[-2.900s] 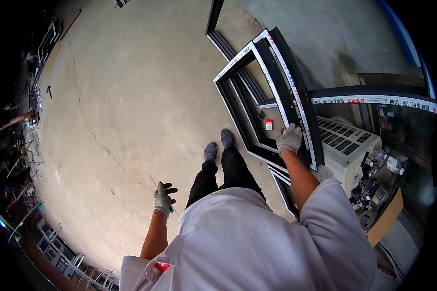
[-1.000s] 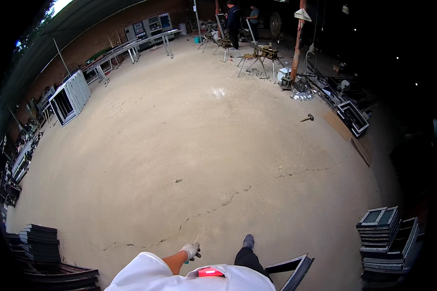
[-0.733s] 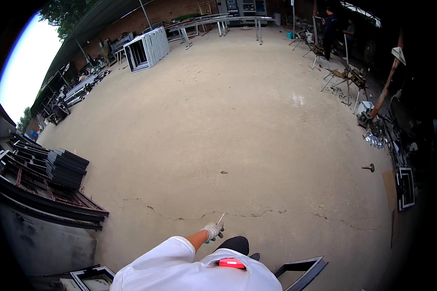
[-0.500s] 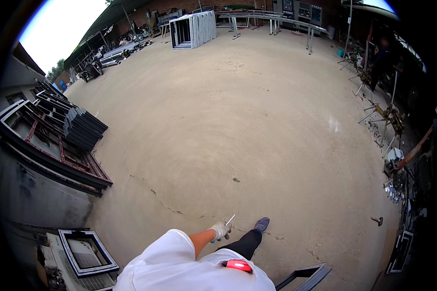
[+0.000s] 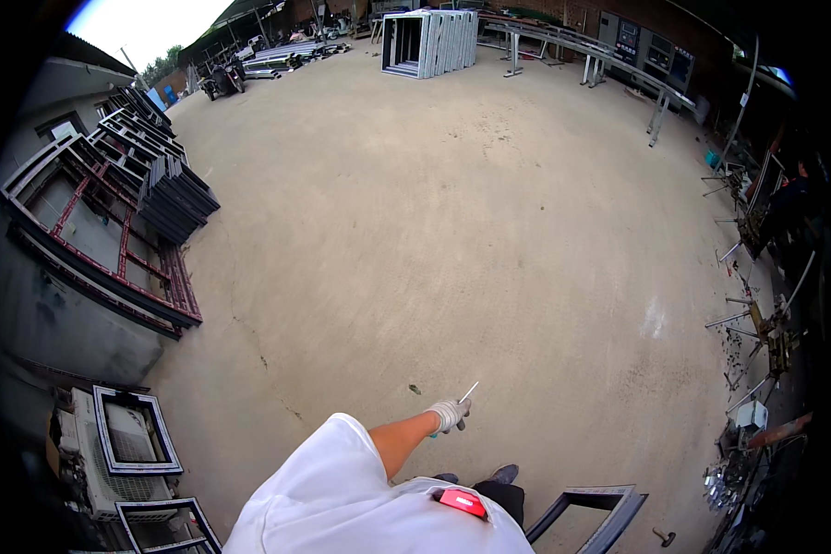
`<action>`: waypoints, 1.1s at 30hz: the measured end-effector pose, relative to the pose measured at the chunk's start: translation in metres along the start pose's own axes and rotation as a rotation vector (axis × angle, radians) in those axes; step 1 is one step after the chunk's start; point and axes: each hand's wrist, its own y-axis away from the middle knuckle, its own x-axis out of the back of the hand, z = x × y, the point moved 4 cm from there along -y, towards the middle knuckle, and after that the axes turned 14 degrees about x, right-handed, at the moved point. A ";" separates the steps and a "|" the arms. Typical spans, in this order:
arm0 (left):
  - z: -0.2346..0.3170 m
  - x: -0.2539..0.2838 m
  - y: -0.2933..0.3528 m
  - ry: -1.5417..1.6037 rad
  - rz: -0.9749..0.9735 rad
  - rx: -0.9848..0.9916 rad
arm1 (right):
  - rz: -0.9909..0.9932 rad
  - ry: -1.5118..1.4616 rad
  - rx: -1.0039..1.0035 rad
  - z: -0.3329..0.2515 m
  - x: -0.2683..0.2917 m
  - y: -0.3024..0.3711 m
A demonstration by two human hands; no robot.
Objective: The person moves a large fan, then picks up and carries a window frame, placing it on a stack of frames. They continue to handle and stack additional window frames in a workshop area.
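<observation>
My left hand, in a pale knitted work glove, is out in front of my body over the concrete floor. Its fingers are closed on a thin white stick that points up and to the right; its exact kind is too small to tell. My right hand is out of sight. Close to my right side, a dark grey window frame juts into view from the lower edge; what supports it is hidden. A red packet pokes out of the pocket of my white shirt.
Large window frames lean against the left wall. Smaller frames rest on an outdoor unit at lower left. Standing white frames and a long metal rack are ahead. Tripod stands line the right; a hammer lies near.
I have stepped forward and my view has turned leftward. My left hand has swung forward with the stick. The grey frame has stayed beside me while the hammer has slid back in view.
</observation>
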 end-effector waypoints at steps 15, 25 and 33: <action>0.238 -0.021 -0.099 0.374 0.211 0.396 | -0.151 0.133 -0.066 -0.270 0.152 -0.350; 0.596 -0.010 -0.217 0.142 0.091 0.141 | -0.139 0.101 0.096 -0.477 0.144 -0.598; 0.977 -0.026 -0.275 -0.067 -0.190 -0.345 | -0.132 0.241 0.178 -0.684 0.145 -0.760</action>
